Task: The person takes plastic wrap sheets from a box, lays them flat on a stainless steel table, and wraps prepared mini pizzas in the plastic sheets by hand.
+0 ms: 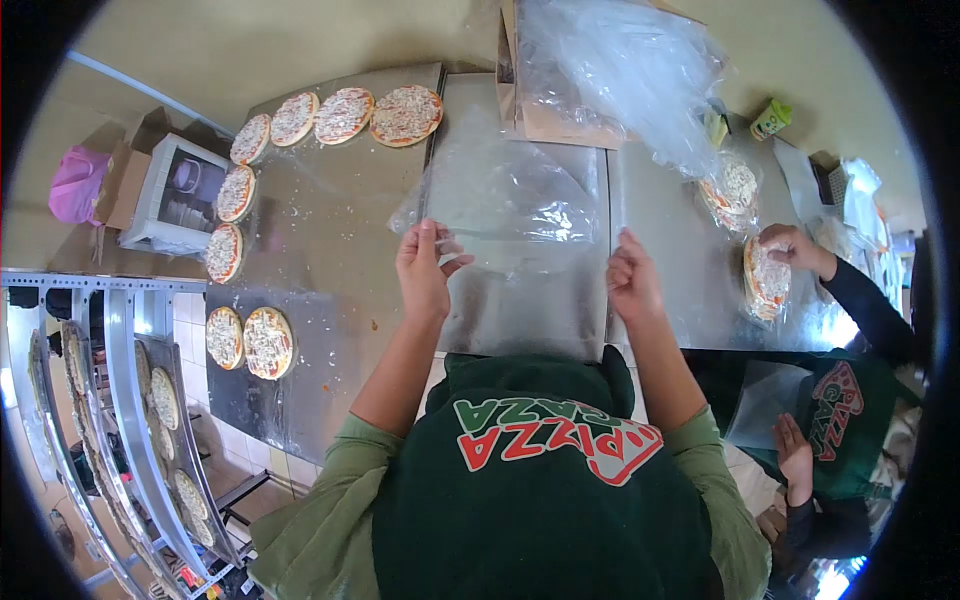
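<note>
A clear plastic bag lies spread over the metal table in front of me, its mouth toward my body. At its near left corner, my left hand pinches the film between thumb and fingers, the other fingers loosely bent. My right hand is beyond the bag's right side, fingers curled in and index finger pointing forward. Whether a thin edge of film is in its fingers I cannot make out. Left of my left hand, several cheese-topped pizzas lie along the edges of a metal tabletop.
A cardboard box heaped with clear bags stands at the back. On the right, a co-worker's hand touches a bagged pizza; their other hand is by a clear sheet. A rack with pizzas and a white scale are left.
</note>
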{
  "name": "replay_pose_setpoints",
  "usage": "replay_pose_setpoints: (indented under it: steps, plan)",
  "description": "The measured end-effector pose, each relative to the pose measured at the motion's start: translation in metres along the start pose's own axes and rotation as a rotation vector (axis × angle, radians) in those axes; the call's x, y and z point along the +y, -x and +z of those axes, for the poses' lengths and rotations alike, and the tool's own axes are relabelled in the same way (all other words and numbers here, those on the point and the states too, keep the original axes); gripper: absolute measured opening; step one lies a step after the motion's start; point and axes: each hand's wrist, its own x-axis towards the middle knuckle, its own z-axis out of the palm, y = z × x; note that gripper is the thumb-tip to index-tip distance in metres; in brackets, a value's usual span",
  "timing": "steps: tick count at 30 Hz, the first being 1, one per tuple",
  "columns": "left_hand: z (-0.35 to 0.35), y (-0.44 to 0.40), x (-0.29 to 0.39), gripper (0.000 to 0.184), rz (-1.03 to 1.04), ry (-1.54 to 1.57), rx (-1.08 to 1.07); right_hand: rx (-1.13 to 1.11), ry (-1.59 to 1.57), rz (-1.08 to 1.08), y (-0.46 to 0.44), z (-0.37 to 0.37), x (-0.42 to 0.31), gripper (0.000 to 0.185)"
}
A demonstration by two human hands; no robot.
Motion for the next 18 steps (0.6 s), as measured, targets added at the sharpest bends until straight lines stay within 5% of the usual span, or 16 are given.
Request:
replay_pose_setpoints:
  steps: [5,8,13,17,18]
  plan:
    - [-0.016,0.001,0.004,0.02,-0.126,0.157,-0.012,0.406,0.859,-0.542,0.012,0.043,0.017,0.032]
    - [-0.017,0.004,0.007,0.022,-0.178,0.064,0.031,0.106,1.331,-0.898,0.029,0.065,0.032,0.032]
    - [-0.013,0.006,0.026,0.028,-0.277,0.136,-0.04,-0.497,1.494,-0.33,0.003,0.065,0.062,0.031]
    - [0.015,0.018,0.046,0.028,-0.163,0.265,-0.184,-0.413,0.867,-0.035,0.013,0.078,0.07,0.031]
    - [0.015,0.018,0.035,0.027,-0.004,-0.032,-0.289,-0.326,0.599,0.066,0.021,0.089,0.063,0.03]
